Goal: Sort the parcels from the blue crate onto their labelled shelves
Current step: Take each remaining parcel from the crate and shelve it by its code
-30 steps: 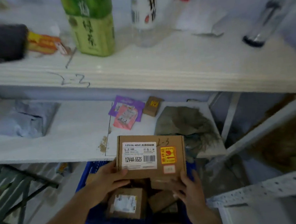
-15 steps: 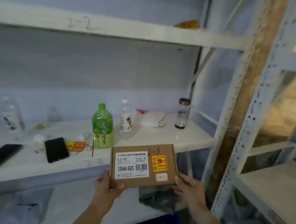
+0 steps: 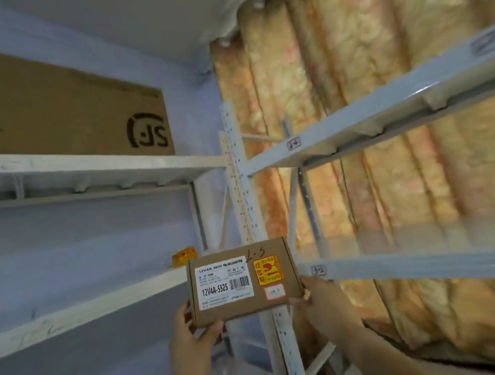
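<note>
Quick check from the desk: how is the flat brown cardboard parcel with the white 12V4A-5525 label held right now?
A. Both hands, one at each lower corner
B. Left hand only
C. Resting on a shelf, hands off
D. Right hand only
A: the flat brown cardboard parcel sits between the left hand at its lower left corner and the right hand at its lower right, clear of any shelf.

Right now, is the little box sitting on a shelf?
No, the little box is up in the air, held by the left hand and the right hand.

a single head-worn view is given, tilted upward from below the shelves (image 3: 91,170). the corner upright (image 3: 241,188) is centred; the held parcel (image 3: 241,282) is seen close, at lower centre of the frame.
</note>
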